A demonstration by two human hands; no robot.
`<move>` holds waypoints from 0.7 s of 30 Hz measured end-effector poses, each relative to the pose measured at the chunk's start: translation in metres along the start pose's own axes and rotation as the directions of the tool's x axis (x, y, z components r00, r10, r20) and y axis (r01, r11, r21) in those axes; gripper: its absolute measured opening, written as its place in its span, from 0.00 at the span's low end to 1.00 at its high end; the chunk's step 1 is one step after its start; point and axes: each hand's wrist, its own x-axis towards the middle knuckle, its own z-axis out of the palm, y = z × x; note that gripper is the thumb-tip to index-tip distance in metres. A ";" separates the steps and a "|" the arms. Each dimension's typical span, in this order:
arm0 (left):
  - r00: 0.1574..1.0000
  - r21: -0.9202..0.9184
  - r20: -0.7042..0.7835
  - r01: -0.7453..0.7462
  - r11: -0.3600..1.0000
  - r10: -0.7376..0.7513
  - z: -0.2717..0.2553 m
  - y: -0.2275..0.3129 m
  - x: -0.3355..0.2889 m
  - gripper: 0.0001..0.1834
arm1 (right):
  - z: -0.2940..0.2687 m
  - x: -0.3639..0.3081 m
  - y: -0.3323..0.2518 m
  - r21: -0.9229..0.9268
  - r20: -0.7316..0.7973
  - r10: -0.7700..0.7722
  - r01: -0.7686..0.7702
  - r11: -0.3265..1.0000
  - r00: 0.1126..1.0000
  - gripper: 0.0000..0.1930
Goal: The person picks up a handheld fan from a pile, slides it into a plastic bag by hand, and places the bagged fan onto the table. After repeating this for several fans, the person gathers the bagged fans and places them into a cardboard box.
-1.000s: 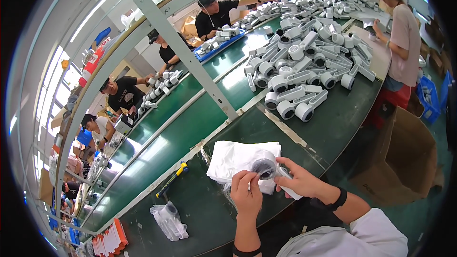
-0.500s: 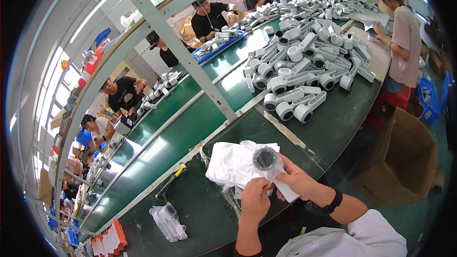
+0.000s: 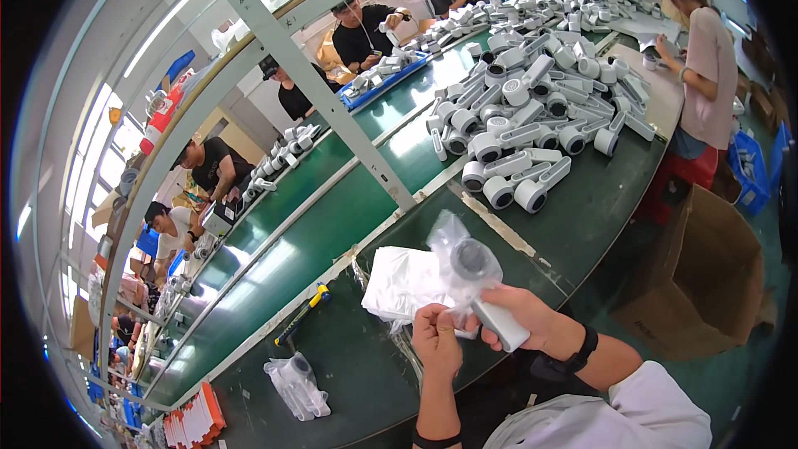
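My right hand (image 3: 532, 320) is closed round the handle of a light-grey handheld device (image 3: 502, 328) with a round, dark-faced head. A clear plastic bag (image 3: 449, 231) covers the head and sticks out past it; the lower handle is bare. My left hand (image 3: 436, 339) is closed at the bag's near edge, beside the handle, thumb and fingers pinched on the film. Under and left of the device lies a stack of white plastic bags (image 3: 401, 284) on the dark green table. A device in a clear bag (image 3: 297, 387) rests farther left.
A large heap of similar devices (image 3: 532, 108) covers the far right table. A yellow-and-black utility knife (image 3: 302, 313) and orange-and-white cards (image 3: 195, 420) lie left. A metal post (image 3: 316, 87) rises beside the green conveyor (image 3: 312, 216). An open carton (image 3: 706, 274) stands right; several co-workers sit or stand around.
The bag now reaches beyond the device's head, standing up at the far side. The device is tilted a little and its handle end shows more. Both hands have shifted slightly.
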 end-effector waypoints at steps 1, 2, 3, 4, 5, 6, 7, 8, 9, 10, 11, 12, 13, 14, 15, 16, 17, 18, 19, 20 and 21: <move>0.999 -0.002 0.033 0.022 1.000 -0.022 0.001 -0.002 -0.003 0.07 | 0.002 -0.001 -0.002 -0.020 -0.029 -0.057 0.056 0.998 0.998 0.17; 0.997 -0.002 0.065 0.045 0.999 -0.045 0.000 -0.004 -0.006 0.07 | 0.003 0.000 -0.004 -0.041 -0.058 -0.112 0.109 0.993 0.992 0.15; 0.992 0.039 0.118 0.032 0.999 -0.036 -0.001 -0.001 -0.011 0.08 | 0.004 0.001 -0.006 -0.066 -0.076 -0.143 0.138 0.988 0.987 0.16; 0.992 0.039 0.119 0.032 0.999 -0.037 -0.002 0.000 -0.015 0.08 | 0.002 0.001 -0.005 -0.066 -0.077 -0.144 0.139 0.988 0.987 0.16; 0.989 0.048 0.146 -0.038 0.998 0.031 -0.001 -0.001 -0.019 0.08 | 0.000 0.001 -0.005 -0.105 -0.082 -0.136 0.127 0.986 0.987 0.17; 0.980 0.055 0.174 -0.109 0.993 0.098 -0.001 -0.002 -0.022 0.07 | -0.002 0.002 -0.005 -0.145 -0.087 -0.129 0.115 0.983 0.988 0.17; 0.966 0.063 0.195 -0.187 0.980 0.172 -0.003 -0.006 -0.025 0.07 | -0.003 0.003 -0.004 -0.147 -0.086 -0.133 0.119 0.982 0.987 0.17; 0.966 0.063 0.197 -0.186 0.981 0.170 -0.001 -0.004 -0.025 0.07 | -0.005 0.005 -0.001 -0.143 -0.083 -0.182 0.169 0.975 0.980 0.19; 0.943 0.107 0.229 -0.270 0.957 0.240 0.002 0.001 -0.025 0.06 | -0.006 0.007 0.002 -0.137 -0.079 -0.231 0.219 0.966 0.970 0.22; 0.915 0.148 0.263 -0.352 0.924 0.306 0.005 0.005 -0.025 0.06 | -0.007 0.007 0.001 -0.135 -0.079 -0.230 0.218 0.966 0.970 0.22; 0.915 0.151 0.264 -0.352 0.924 0.305 0.005 0.007 -0.025 0.06 | -0.008 0.007 0.000 -0.188 -0.057 -0.217 0.203 0.961 0.975 0.24; 0.882 0.243 0.279 -0.447 0.861 0.379 0.004 0.009 -0.024 0.06 | -0.008 0.007 0.000 -0.240 -0.034 -0.202 0.188 0.952 0.979 0.27; 0.842 0.332 0.301 -0.532 0.779 0.447 0.004 0.011 -0.024 0.06 | -0.009 0.012 0.005 -0.238 -0.032 -0.200 0.187 0.953 0.979 0.27; 0.841 0.323 0.306 -0.532 0.782 0.446 0.009 0.017 -0.022 0.06 | -0.015 0.016 0.013 -0.293 -0.058 -0.305 0.276 0.916 0.951 0.29; 0.784 0.392 0.466 -0.598 0.699 0.409 0.015 0.026 -0.020 0.07 | -0.018 0.019 0.017 -0.348 -0.072 -0.399 0.352 0.869 0.914 0.32; 0.713 0.438 0.611 -0.666 0.604 0.344 0.018 0.033 -0.018 0.09 | -0.018 0.018 0.016 -0.348 -0.074 -0.400 0.352 0.869 0.914 0.32; 0.751 0.479 0.607 -0.606 0.635 0.258 0.017 0.037 -0.019 0.07 | -0.017 0.018 0.015 -0.388 -0.075 -0.418 0.359 0.848 0.905 0.32; 0.753 0.482 0.606 -0.605 0.634 0.257 0.013 0.042 -0.019 0.07 | -0.017 0.018 0.015 -0.429 -0.074 -0.436 0.366 0.826 0.897 0.32; 0.791 0.452 0.581 -0.509 0.732 0.191 0.007 0.047 -0.019 0.07 | -0.017 0.019 0.016 -0.428 -0.073 -0.434 0.365 0.827 0.898 0.32; 0.818 0.412 0.562 -0.405 0.816 0.123 0.002 0.051 -0.019 0.08 | -0.018 0.018 0.016 -0.454 -0.105 -0.448 0.358 0.816 0.888 0.31; 0.888 0.387 0.460 -0.203 0.899 0.003 -0.008 0.050 -0.022 0.07 | -0.018 0.018 0.015 -0.480 -0.136 -0.463 0.351 0.804 0.876 0.31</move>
